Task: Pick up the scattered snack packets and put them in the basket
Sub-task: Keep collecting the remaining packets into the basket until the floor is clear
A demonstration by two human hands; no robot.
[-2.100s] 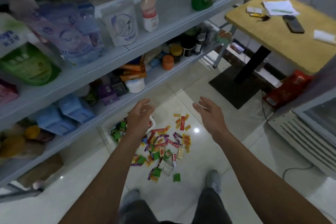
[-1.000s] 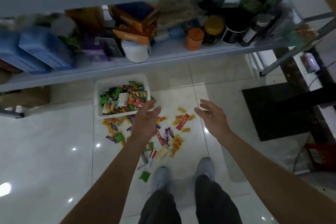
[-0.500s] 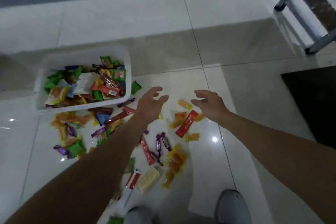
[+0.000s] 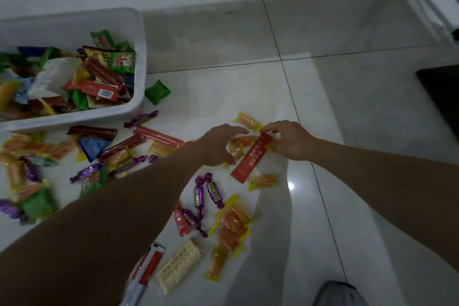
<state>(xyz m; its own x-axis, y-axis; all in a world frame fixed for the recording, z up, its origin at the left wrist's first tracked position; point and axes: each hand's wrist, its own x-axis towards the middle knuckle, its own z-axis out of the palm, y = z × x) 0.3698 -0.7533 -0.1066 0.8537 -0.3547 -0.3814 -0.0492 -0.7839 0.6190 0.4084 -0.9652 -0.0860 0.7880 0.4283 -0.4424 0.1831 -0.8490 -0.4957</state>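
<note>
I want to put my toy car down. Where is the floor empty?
Bare tiles lie beyond the hands, between the white basket and the dark mat, and right of the right hand. From the basket's near wall toward the cracker packet it is crowded with wrappers.

Long flat red foil packet (image 4: 252,158) (white lettering); white plastic basket (image 4: 139,40); square green wrapper (image 4: 157,92); glossy white tiled floor (image 4: 347,20), dark grout lines.

Dim, floor glare, blurred left edge
</note>
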